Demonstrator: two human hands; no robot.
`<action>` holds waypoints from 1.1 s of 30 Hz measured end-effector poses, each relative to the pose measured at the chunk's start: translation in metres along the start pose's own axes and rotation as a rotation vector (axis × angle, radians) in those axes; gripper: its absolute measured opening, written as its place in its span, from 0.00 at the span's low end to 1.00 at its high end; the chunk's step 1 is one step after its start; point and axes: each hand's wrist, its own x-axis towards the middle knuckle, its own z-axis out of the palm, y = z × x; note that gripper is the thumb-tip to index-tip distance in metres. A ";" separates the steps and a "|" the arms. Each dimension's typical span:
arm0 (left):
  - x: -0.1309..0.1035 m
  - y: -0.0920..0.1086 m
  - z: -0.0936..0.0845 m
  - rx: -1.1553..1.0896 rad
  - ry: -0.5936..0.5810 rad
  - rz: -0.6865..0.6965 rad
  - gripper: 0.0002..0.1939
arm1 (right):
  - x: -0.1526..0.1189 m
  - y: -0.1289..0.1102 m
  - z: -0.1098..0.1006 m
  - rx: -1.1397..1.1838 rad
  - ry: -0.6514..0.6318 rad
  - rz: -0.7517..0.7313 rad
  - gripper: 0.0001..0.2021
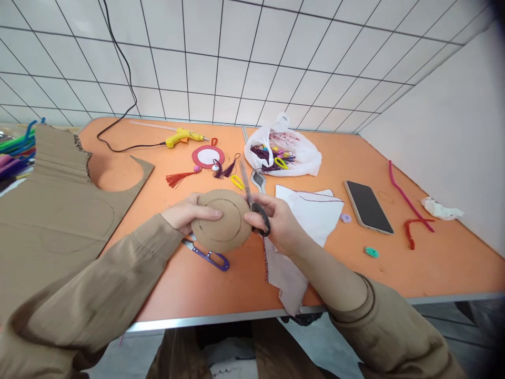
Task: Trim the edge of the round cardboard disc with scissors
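Note:
A round cardboard disc (221, 237) with a smaller circle drawn on it is held over the table. My left hand (188, 211) grips its left side, thumb on top and fingers underneath. In my right hand (278, 218) are scissors (245, 181) with black handles, blades pointing away from me and up along the disc's right edge. The tip of my right thumb lies close to that edge. Partly under the disc, a blue-handled cutting tool (215, 260) rests on the table. White cloth (311, 210) with a dark red stitched edge lies under my right hand and forearm.
A large cut cardboard sheet (59, 221) covers the left side. At the back are a yellow glue gun (183, 138), a red-rimmed round ornament (208, 157) and a plastic bag (303, 155) of tassels. A phone (369, 206) and pipe cleaners (410, 195) lie right.

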 end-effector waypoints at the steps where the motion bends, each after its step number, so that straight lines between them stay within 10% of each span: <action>1: -0.001 -0.001 0.001 0.015 -0.025 -0.042 0.18 | 0.000 0.000 0.000 -0.003 -0.032 0.042 0.16; 9: 0.004 -0.003 0.006 0.021 -0.074 0.178 0.19 | 0.007 0.006 0.001 0.112 0.303 -0.132 0.14; 15: 0.009 -0.019 0.025 0.066 0.136 0.168 0.15 | 0.005 0.007 0.007 0.126 0.356 -0.168 0.15; 24: 0.011 -0.006 0.012 0.028 0.324 0.363 0.16 | -0.003 0.003 -0.004 -0.038 0.306 -0.225 0.17; 33: 0.007 0.006 -0.007 0.256 0.341 0.477 0.12 | -0.011 -0.020 -0.013 -0.283 -0.183 0.085 0.15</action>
